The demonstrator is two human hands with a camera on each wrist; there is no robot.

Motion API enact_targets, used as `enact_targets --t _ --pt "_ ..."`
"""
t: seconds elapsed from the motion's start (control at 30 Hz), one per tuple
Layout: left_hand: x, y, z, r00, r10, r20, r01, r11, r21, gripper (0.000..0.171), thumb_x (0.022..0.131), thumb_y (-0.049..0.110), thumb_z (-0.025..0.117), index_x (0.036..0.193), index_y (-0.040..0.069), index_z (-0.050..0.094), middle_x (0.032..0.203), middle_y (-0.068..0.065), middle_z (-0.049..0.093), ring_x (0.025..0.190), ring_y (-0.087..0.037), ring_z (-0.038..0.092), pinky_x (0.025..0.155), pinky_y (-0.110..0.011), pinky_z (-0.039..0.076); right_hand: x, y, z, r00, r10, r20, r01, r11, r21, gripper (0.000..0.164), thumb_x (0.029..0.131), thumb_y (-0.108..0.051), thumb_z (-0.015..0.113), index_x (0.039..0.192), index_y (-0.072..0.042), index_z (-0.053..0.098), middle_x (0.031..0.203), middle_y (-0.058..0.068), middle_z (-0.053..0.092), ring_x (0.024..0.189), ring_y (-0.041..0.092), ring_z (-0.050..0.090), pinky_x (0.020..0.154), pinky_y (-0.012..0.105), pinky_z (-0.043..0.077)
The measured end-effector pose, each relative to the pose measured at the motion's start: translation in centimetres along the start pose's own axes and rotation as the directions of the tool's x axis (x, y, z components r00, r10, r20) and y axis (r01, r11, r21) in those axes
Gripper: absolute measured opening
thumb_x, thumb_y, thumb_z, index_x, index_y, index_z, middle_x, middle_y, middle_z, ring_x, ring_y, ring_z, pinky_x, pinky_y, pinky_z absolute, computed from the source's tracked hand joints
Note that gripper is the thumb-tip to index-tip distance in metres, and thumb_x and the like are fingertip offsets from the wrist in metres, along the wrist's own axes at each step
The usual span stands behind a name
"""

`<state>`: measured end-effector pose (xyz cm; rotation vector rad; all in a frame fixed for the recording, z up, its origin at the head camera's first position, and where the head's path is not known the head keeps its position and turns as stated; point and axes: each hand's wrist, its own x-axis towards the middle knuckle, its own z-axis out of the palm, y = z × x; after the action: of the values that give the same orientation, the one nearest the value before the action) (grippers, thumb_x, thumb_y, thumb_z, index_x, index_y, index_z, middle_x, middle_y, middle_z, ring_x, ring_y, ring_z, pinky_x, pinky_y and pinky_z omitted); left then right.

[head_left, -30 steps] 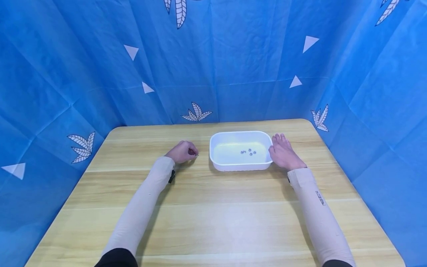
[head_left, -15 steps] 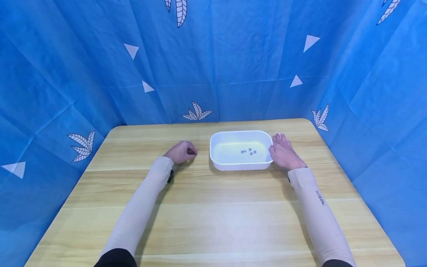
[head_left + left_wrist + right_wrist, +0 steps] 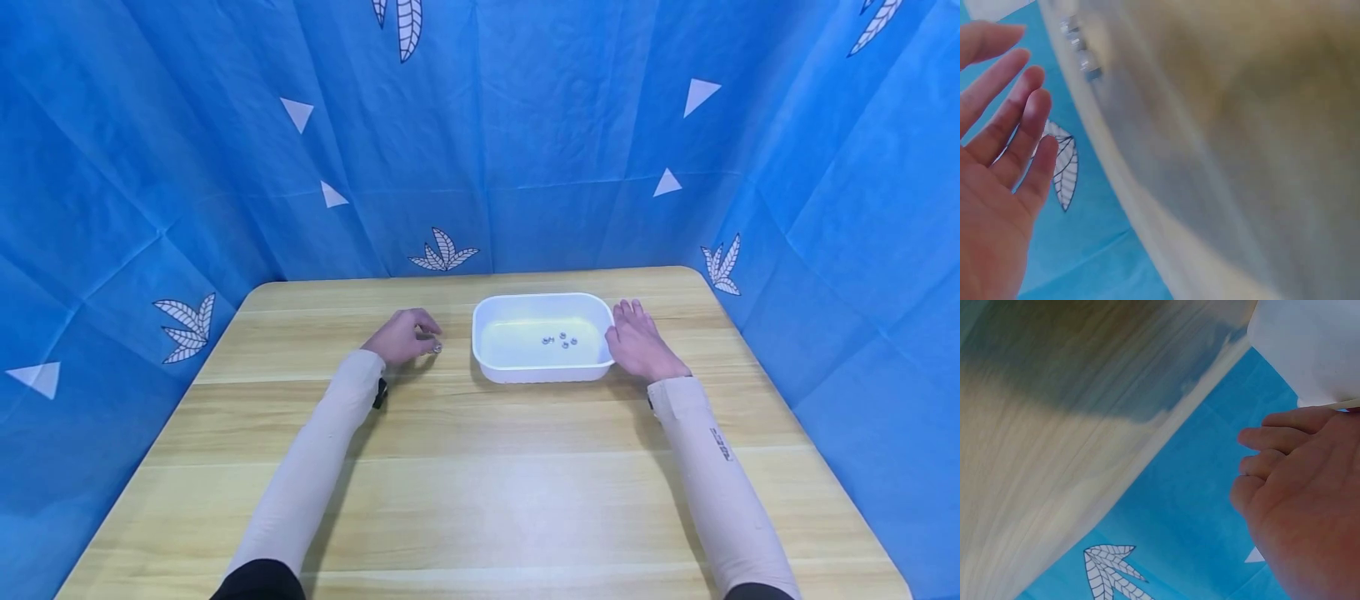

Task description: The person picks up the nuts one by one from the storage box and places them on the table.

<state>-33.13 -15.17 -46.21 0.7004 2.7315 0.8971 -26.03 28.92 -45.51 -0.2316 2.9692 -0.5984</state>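
In the head view my left hand (image 3: 405, 336) is just left of the white tub, low over the table, its thumb and fingers spread apart. Right at its thumb tip is a small shiny silver piece (image 3: 437, 348). The left wrist view has several small shiny pieces (image 3: 1080, 50) in a short row near the table edge, apart from the loosely stretched fingers (image 3: 1036, 109). My right hand (image 3: 639, 342) rests at the right end of the white tub (image 3: 543, 375), thumb over its rim and other fingers extended outside. Several small shiny silver pieces (image 3: 566, 344) lie in the tub.
The wooden table (image 3: 480, 500) has a rounded far edge. A blue curtain (image 3: 555, 150) with white leaves and triangles hangs behind it and along both sides. In the right wrist view the tub's outer wall (image 3: 1316, 350) is above the hand.
My left hand has drawn slightly left, and its closed fingertips have parted, leaving a small shiny piece in sight by the thumb. The right hand and tub stay in place.
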Motion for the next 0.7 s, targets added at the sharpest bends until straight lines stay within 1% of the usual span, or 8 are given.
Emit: enact_targets --t 0.1,0.23,0.43,0.57,0.7 --pt "-0.2 0.3 -0.7 0.998 0.015 -0.059 -0.018 0.999 -0.038 0.029 0.095 0.018 0.072 0.12 0.004 0.073 0.124 -0.01 0.068 0.118 -0.03 0.061 0.108 -0.052 0.051 0.0 0.0 0.0 1.0 -0.001 -0.001 0.001 1.0 -0.005 0.064 0.108 -0.024 0.019 0.156 0.018 0.015 0.167 0.037 0.005 0.158 0.053 -0.003 0.13 0.063 0.001" --pt "-0.4 0.8 -1.5 0.992 0.063 -0.113 -0.067 0.997 -0.034 0.028 0.097 0.018 0.069 0.121 0.002 0.073 0.125 -0.01 0.068 0.119 -0.031 0.06 0.112 -0.056 0.046 0.1 0.0 0.0 1.0 0.002 0.001 -0.002 1.0 -0.004 0.064 0.109 -0.024 0.019 0.156 0.017 0.014 0.168 0.036 0.004 0.158 0.053 -0.003 0.13 0.062 0.0" --pt "-0.2 1.8 -2.0 0.974 0.131 -0.182 -0.136 0.991 -0.012 0.024 0.098 0.019 0.068 0.116 0.005 0.075 0.121 -0.011 0.069 0.114 -0.03 0.062 0.109 -0.055 0.049 0.1 0.1 0.0 1.0 -0.004 -0.009 0.004 1.0 -0.007 0.064 0.108 -0.023 0.019 0.156 0.018 0.013 0.167 0.037 0.005 0.158 0.053 -0.003 0.13 0.063 0.001" --pt "-0.1 2.9 -2.3 0.967 0.143 -0.212 -0.152 0.988 -0.025 0.024 0.098 0.019 0.068 0.117 0.005 0.074 0.121 -0.011 0.07 0.113 -0.029 0.062 0.109 -0.054 0.05 0.1 0.1 0.0 1.0 -0.008 -0.012 0.008 1.0 -0.012 0.063 0.108 -0.023 0.019 0.156 0.018 0.014 0.167 0.037 0.006 0.158 0.054 -0.002 0.13 0.063 0.001" --pt "0.0 4.3 -2.3 0.962 0.156 -0.225 -0.172 0.984 -0.051 0.027 0.098 0.019 0.069 0.12 0.004 0.073 0.122 -0.012 0.071 0.112 -0.029 0.064 0.108 -0.054 0.051 0.1 0.1 0.0 1.0 -0.009 -0.009 0.009 1.0 -0.013 0.063 0.108 -0.024 0.019 0.156 0.018 0.015 0.167 0.037 0.006 0.157 0.054 -0.002 0.13 0.063 0.001"
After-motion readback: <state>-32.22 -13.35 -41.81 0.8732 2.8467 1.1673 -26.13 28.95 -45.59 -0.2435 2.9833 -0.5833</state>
